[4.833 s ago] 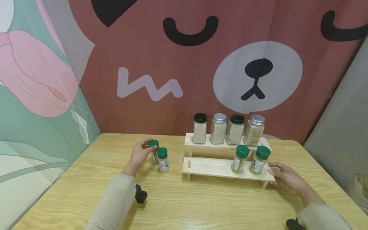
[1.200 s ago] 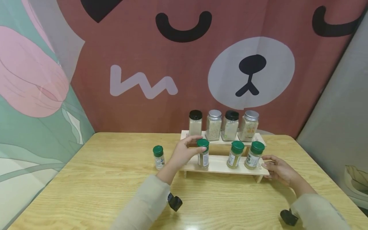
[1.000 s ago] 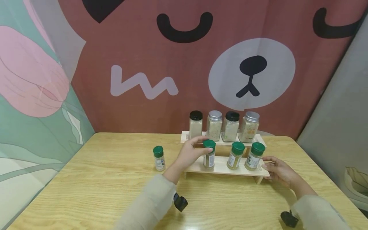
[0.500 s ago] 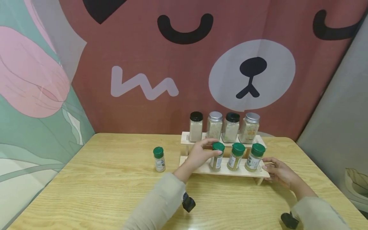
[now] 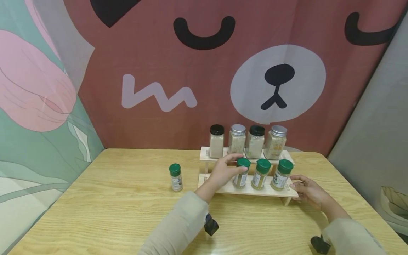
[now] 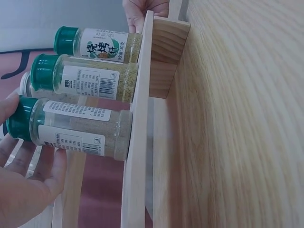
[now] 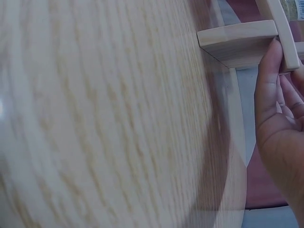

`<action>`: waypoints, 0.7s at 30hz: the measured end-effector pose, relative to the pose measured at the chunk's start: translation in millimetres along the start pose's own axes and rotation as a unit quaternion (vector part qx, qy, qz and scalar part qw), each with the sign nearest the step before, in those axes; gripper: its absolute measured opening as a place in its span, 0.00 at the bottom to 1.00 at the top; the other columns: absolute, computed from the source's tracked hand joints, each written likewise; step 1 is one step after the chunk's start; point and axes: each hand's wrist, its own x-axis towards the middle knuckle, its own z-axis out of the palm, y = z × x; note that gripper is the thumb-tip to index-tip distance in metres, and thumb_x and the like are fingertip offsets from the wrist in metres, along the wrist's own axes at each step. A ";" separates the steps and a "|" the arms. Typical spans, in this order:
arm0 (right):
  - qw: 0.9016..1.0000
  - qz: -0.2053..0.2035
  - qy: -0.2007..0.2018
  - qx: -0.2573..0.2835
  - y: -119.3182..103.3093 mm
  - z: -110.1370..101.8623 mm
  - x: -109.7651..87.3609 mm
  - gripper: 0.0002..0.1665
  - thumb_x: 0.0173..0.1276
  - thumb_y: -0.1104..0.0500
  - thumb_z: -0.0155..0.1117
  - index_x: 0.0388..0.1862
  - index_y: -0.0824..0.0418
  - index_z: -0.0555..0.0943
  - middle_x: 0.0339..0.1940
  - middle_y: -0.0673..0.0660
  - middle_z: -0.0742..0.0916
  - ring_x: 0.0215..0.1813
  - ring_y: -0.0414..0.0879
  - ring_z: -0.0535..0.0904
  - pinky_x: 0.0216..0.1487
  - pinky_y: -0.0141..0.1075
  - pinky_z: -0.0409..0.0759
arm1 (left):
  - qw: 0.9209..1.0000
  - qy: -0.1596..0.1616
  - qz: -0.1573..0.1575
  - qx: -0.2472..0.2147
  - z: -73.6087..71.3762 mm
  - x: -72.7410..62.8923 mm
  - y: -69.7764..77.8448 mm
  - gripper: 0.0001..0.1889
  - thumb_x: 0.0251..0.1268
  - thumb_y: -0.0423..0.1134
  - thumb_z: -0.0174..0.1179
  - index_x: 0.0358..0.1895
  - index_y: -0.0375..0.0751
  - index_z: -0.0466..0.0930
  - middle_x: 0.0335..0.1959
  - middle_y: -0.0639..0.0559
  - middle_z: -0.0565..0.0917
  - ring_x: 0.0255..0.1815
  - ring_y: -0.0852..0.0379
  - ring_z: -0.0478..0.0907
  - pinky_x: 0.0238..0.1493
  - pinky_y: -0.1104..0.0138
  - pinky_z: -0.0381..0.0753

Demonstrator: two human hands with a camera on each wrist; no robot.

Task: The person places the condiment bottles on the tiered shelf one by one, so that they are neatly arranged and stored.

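Note:
My left hand [image 5: 221, 174] pinches the green lid of a clear spice jar [image 5: 240, 180]. The jar stands upright on the lower shelf of a two-tier wooden rack [image 5: 271, 193]; in the left wrist view its base meets the shelf board [image 6: 137, 156]. To its right are two more green-lidded jars, one labelled jar [image 5: 259, 180] close beside it and another [image 5: 279, 181] nearer the shelf's end. My right hand [image 5: 308, 191] grips that right end; in the right wrist view the thumb [image 7: 269, 71] lies against the board by the leg [image 7: 237, 40].
Several square jars stand on the upper shelf, with black lids [image 5: 217, 129] and silver lids [image 5: 278, 131]. One more green-lidded jar [image 5: 176, 182] is on the wooden table [image 5: 127, 212], left of the rack. A printed curtain [image 5: 153, 127] hangs behind the table.
My left hand has carried one jar from the table's left side onto the lower shelf, then rightwards until beside the other two. My right hand keeps its grip on the rack end.

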 end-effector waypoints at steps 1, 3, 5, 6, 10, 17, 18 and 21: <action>1.000 -0.001 -0.001 0.002 0.3 -0.1 0.0 0.12 0.67 0.65 0.44 0.44 0.48 0.66 0.35 0.51 0.77 0.34 0.42 0.77 0.34 0.36 0.76 | 1.000 0.000 0.002 0.001 0.1 0.0 -0.4 0.21 0.48 0.38 0.64 0.50 0.44 0.75 0.40 0.56 0.77 0.42 0.60 0.72 0.37 0.70 0.73; 1.000 -0.002 -0.004 0.006 0.9 -0.6 0.1 0.12 0.67 0.65 0.44 0.44 0.48 0.66 0.35 0.51 0.77 0.34 0.42 0.77 0.34 0.35 0.76 | 1.000 0.000 0.000 0.002 0.4 0.1 -0.8 0.21 0.48 0.38 0.64 0.50 0.44 0.74 0.40 0.57 0.78 0.42 0.60 0.72 0.38 0.69 0.72; 1.000 -0.005 -0.007 0.010 1.6 -0.9 0.2 0.12 0.67 0.65 0.43 0.44 0.48 0.66 0.35 0.51 0.77 0.34 0.42 0.77 0.34 0.35 0.76 | 1.000 -0.001 -0.001 0.003 0.6 -0.1 -0.7 0.21 0.48 0.38 0.63 0.50 0.44 0.74 0.40 0.57 0.78 0.42 0.60 0.72 0.39 0.68 0.72; 1.000 -0.007 -0.009 0.011 1.7 -1.0 0.1 0.12 0.67 0.65 0.44 0.44 0.48 0.66 0.35 0.51 0.77 0.34 0.42 0.77 0.34 0.35 0.76 | 1.000 -0.002 -0.004 0.002 0.6 0.0 -0.7 0.21 0.48 0.38 0.64 0.50 0.44 0.74 0.40 0.57 0.78 0.42 0.60 0.71 0.40 0.68 0.71; 1.000 -0.013 -0.010 0.009 1.4 -0.8 -0.7 0.12 0.67 0.65 0.44 0.44 0.49 0.66 0.36 0.51 0.77 0.35 0.42 0.77 0.34 0.36 0.76 | 1.000 -0.010 -0.006 -0.005 -0.1 -0.1 1.1 0.22 0.48 0.38 0.63 0.50 0.44 0.73 0.40 0.57 0.78 0.42 0.60 0.71 0.40 0.69 0.71; 1.000 -0.004 -0.001 0.003 1.6 2.0 -3.2 0.11 0.67 0.63 0.46 0.43 0.48 0.66 0.37 0.50 0.76 0.36 0.42 0.76 0.36 0.36 0.76 | 0.999 -0.031 -0.007 -0.010 -4.0 -1.0 4.9 0.21 0.48 0.36 0.63 0.50 0.44 0.73 0.39 0.55 0.77 0.41 0.61 0.72 0.40 0.69 0.71; 1.000 -0.005 -0.003 0.005 1.5 2.3 -3.0 0.11 0.67 0.64 0.45 0.43 0.49 0.66 0.36 0.51 0.76 0.36 0.42 0.76 0.36 0.36 0.76 | 0.999 -0.033 -0.007 -0.010 -4.7 -1.0 5.1 0.21 0.48 0.36 0.63 0.50 0.44 0.73 0.39 0.55 0.77 0.41 0.60 0.72 0.40 0.69 0.71; 1.000 -0.011 -0.011 0.015 0.8 2.6 -2.1 0.11 0.67 0.64 0.45 0.43 0.49 0.67 0.36 0.51 0.77 0.35 0.42 0.77 0.35 0.36 0.76 | 0.999 -0.038 -0.004 -0.013 -6.8 -1.1 4.6 0.21 0.49 0.36 0.63 0.50 0.43 0.73 0.40 0.54 0.77 0.42 0.60 0.72 0.40 0.68 0.71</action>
